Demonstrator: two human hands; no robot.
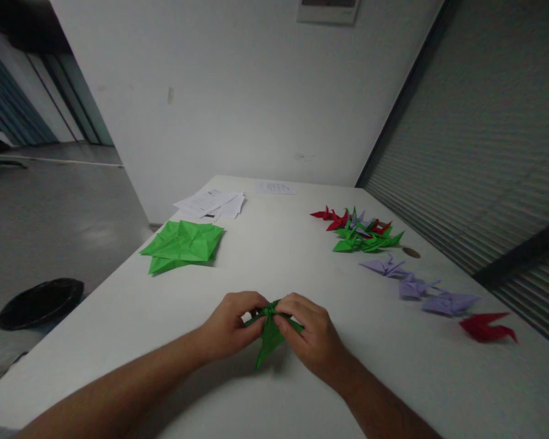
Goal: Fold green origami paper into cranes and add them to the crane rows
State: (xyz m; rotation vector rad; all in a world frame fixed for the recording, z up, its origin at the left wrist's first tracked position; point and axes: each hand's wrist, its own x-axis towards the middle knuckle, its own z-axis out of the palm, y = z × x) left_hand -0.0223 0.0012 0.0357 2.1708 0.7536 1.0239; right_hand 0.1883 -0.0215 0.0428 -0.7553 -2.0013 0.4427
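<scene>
Between my two hands is a partly folded piece of green origami paper, held just above the white table near its front. One pointed flap of it hangs down toward me. My left hand pinches its left side between thumb and fingers. On the other side, my right hand grips it with the thumb on the near face and the fingers curled behind. The fingers cover much of the paper's upper folds.
Creased green sheets lie at the left, with printed papers behind. At the right sit a pile of folded cranes, several lilac cranes and a red one. A black-lined bin stands on the floor.
</scene>
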